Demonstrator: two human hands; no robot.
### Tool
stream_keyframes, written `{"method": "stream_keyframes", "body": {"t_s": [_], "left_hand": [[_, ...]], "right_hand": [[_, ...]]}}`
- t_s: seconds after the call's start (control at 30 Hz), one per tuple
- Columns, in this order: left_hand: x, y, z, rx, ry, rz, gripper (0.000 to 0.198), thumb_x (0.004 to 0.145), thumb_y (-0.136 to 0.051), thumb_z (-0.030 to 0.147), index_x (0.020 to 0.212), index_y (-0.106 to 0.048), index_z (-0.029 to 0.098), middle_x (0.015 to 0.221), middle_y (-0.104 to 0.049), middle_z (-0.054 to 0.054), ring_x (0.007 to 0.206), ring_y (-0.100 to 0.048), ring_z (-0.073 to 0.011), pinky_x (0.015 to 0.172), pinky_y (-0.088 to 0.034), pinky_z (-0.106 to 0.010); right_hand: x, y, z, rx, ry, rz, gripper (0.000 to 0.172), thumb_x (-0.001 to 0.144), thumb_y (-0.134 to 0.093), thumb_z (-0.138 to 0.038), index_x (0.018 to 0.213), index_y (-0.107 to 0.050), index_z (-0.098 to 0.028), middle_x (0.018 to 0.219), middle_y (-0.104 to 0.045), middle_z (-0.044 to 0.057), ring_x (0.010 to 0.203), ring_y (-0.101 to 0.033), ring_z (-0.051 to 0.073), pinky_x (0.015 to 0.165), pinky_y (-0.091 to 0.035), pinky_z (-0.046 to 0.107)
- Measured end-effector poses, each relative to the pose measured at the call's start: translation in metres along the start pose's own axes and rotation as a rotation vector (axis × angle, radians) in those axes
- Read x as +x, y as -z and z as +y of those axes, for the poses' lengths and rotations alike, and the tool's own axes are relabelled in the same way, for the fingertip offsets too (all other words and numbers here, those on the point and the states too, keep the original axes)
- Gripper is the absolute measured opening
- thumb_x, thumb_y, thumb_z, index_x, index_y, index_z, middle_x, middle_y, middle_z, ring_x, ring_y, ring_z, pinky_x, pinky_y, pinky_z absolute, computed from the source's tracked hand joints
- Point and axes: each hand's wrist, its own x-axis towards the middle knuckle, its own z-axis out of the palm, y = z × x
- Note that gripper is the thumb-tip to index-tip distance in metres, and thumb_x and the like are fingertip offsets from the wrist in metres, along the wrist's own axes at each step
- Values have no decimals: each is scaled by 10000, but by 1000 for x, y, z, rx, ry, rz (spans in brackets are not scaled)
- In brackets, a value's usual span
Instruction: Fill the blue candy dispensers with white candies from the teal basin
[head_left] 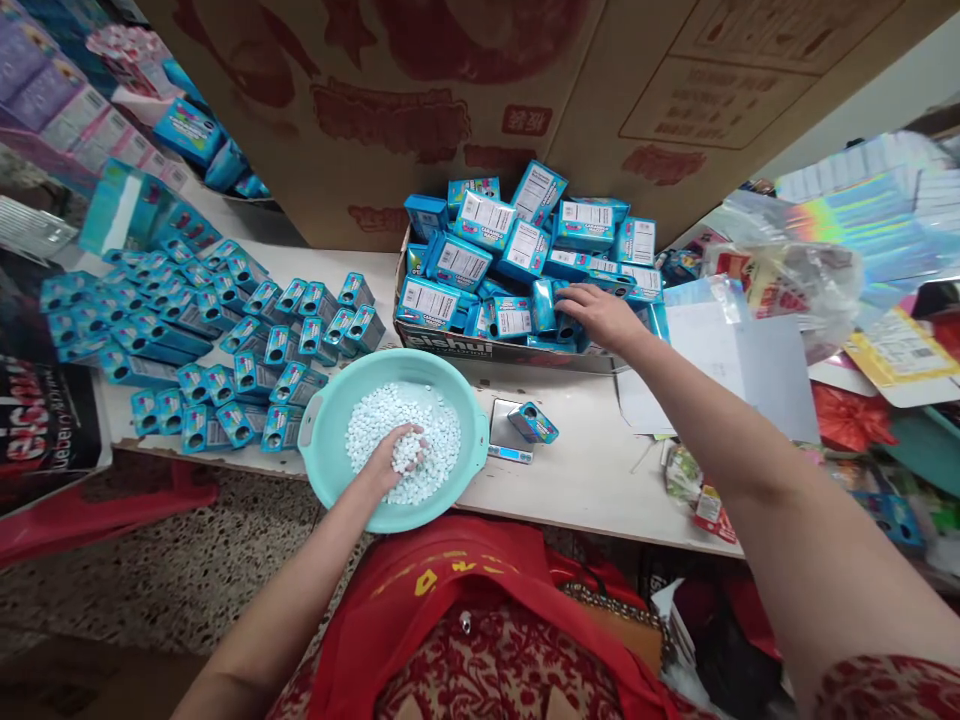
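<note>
My left hand point(390, 458) is cupped, palm up, inside a mint-green plastic basin point(321, 460), with a small heap of white candies point(409, 452) in its fingers. More of the same small white pieces lie around it in the basin. At the carton's front right, my right hand point(600, 312) has its fingers bent over a small blue candy box point(566, 325), partly hidden by them. Many similar blue boxes point(487, 222) are heaped in that open carton point(487, 348). One more small blue box point(535, 423) leans on a little digital scale point(510, 440) beside the basin.
Rows of upright blue boxes with dark round openings point(247, 375) cover the table's left side. Behind stands a large brown cardboard box point(480, 100). White paper point(772, 370), plastic wrap and packets crowd the right. A red stool point(112, 510) is at lower left.
</note>
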Motion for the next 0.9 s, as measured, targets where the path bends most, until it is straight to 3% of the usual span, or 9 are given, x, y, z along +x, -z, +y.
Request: {"method": "stream_keyframes", "body": {"t_s": [0.17, 0.27, 0.33, 0.4, 0.47, 0.53, 0.6, 0.73, 0.9], "left_hand": [[-9, 2, 15, -185, -13, -35, 150, 741, -592, 318, 759, -549, 176, 635, -566, -17, 457, -509, -98, 312, -288, -147], [-11, 1, 18, -243, -71, -32, 187, 801, -522, 332, 864, -589, 169, 755, -631, -57, 545, -584, -134, 405, -456, -211], [-8, -1, 17, -276, -47, 45, 192, 833, -487, 310, 865, -592, 153, 741, -635, -67, 572, -606, -142, 478, -514, -243], [-4, -3, 15, -292, 5, 102, 162, 840, -478, 270, 784, -570, 149, 643, -597, -47, 515, -579, -122, 438, -482, -205], [-1, -5, 14, -313, 6, 66, 154, 838, -478, 261, 764, -557, 152, 621, -584, -38, 477, -557, -111, 377, -426, -173], [1, -7, 14, -345, -30, -15, 165, 837, -483, 293, 820, -571, 154, 688, -616, -51, 506, -579, -126, 376, -436, -188], [3, -10, 16, -350, -24, -19, 171, 823, -503, 310, 837, -568, 153, 708, -624, -56, 527, -595, -137, 387, -454, -200], [0, -20, 28, -309, 3, 77, 121, 779, -527, 256, 705, -498, 164, 518, -511, 14, 355, -450, -78, 294, -290, -141], [-36, -45, 54, -305, -277, -53, 187, 733, -566, 324, 648, -504, 170, 460, -483, 26, 322, -414, -76, 298, -253, -161]], "right_hand": [[8, 22, 6, 25, 30, -62, 166, 867, -552, -133, 993, -660, -138, 1208, -625, 62, 1168, -519, 163, 941, -416, 389], [4, 54, 5, 33, -29, -51, 275, 843, -566, -271, 1029, -651, -86, 1178, -632, 122, 1125, -545, 157, 910, -407, 366], [-3, 75, -4, 58, -69, 17, 423, 754, -638, -366, 1039, -641, -54, 1143, -640, 156, 1092, -560, 169, 881, -414, 359], [-13, 89, -22, 114, -136, 128, 535, 677, -681, -437, 1034, -628, -42, 1103, -650, 156, 1031, -584, 162, 839, -430, 338], [-25, 92, -49, 225, -259, 261, 563, 651, -709, -459, 1036, -609, -60, 1032, -665, 123, 921, -608, 138, 765, -449, 303], [-37, 81, -85, 400, -381, 414, 575, 605, -776, -439, 1037, -589, -107, 964, -668, 86, 835, -611, 138, 696, -469, 287], [-45, 57, -126, 591, -387, 496, 514, 621, -796, -404, 1026, -593, -162, 1006, -649, 70, 915, -610, 166, 759, -487, 307], [-49, -11, -209, 845, -511, 391, 454, 670, -753, -471, 1003, -599, -204, 881, -656, 17, 761, -621, 175, 687, -506, 323], [-43, -71, -273, 748, -528, 296, 386, 752, -684, -470, 1012, -599, -198, 966, -633, 66, 918, -601, 231, 802, -481, 366]]}}
